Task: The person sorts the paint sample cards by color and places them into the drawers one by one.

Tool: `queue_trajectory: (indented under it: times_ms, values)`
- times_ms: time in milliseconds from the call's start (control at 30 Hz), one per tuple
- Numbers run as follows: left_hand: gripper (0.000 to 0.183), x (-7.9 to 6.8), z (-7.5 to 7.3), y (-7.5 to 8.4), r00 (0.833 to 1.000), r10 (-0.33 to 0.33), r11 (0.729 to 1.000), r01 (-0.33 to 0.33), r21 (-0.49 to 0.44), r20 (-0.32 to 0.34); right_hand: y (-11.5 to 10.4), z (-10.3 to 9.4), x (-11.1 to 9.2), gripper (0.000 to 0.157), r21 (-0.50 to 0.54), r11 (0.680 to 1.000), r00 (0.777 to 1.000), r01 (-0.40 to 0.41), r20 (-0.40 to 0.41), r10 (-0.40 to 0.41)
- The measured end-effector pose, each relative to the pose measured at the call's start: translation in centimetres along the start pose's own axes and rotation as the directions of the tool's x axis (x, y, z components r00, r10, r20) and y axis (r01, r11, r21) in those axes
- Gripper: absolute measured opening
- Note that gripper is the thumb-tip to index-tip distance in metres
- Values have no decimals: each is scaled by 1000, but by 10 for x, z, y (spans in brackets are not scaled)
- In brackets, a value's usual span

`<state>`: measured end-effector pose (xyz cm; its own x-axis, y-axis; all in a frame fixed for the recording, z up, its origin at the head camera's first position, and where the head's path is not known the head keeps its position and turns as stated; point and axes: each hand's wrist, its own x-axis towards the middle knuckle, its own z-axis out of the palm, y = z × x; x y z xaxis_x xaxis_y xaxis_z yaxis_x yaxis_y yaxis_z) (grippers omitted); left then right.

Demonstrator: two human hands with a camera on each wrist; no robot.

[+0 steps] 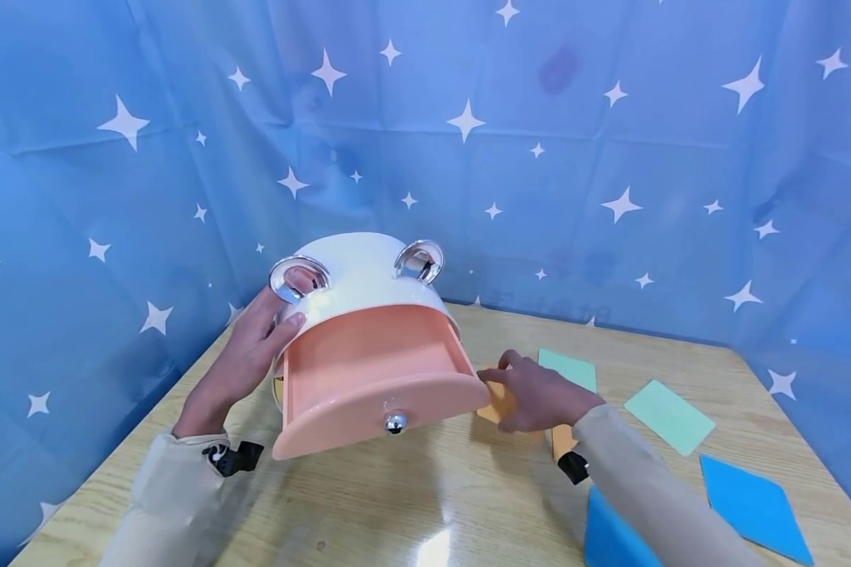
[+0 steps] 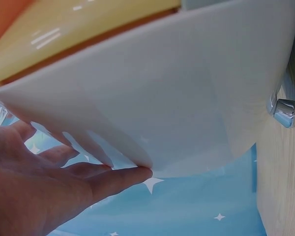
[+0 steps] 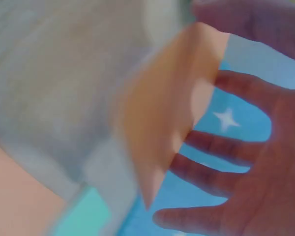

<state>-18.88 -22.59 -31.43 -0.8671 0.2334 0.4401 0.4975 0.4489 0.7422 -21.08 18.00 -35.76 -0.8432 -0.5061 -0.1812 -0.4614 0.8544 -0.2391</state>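
Note:
A white rounded box [image 1: 358,268] with two silver ear-shaped rings stands on the table. Its pink drawer [image 1: 379,394], with a silver ball knob [image 1: 395,423], is pulled out, and nothing shows inside. A yellow front [image 2: 83,37] is seen in the left wrist view. My left hand [image 1: 251,346] rests on the box's left side, its fingers [image 2: 120,181] stretched along the white wall. Just right of the drawer, my right hand [image 1: 542,394] pinches an orange card [image 3: 162,108] by its edge; the card looks bent and partly blurred.
Two mint-green cards [image 1: 670,416] and two blue cards [image 1: 755,504] lie on the right of the wooden table [image 1: 369,520]. Another orange piece [image 1: 562,441] shows beneath my right wrist. A blue curtain [image 1: 525,173] with white stars hangs behind and at both sides.

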Motion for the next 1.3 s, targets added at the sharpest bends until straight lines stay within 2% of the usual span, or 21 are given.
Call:
queue_trajectory:
  times_ms: [133,333,500,600,733,867,1100,1200,1300]
  values:
    - [53,1,1,0,1000,15,1000,-15,-10,2,-1,-26,-11,67,-37,998,994,49,-97,-52]
    - [54,1,1,2,1000,7,1000,-7,-12,16,-10,-71,-32,59,-70,992,968,110,-220,-123]
    - [50,1,1,1,1000,-5,1000,5,4,24,-30,-106,-43,52,-42,976,930,213,-298,-216]
    - [49,1,1,2,1000,-4,1000,4,4,24,-46,-119,-47,49,-40,948,893,316,-326,-311]
    - [53,1,2,4,1000,-4,1000,4,-7,26,-72,-126,-49,52,-45,893,840,447,-323,-437]
    - [55,1,2,4,1000,-6,1000,7,-22,29,-96,-123,-40,53,-28,845,803,534,-295,-518]
    - [53,0,3,1,1000,-12,1000,13,-18,17,-128,-117,-14,48,28,804,785,595,-239,-572]
    - [56,-2,5,1,1000,-22,1000,22,-15,8,-136,-116,-4,45,39,785,770,618,-232,-594]
    - [59,-3,5,2,1000,-27,1000,27,-15,-6,-140,-116,2,44,47,777,764,628,-228,-603]
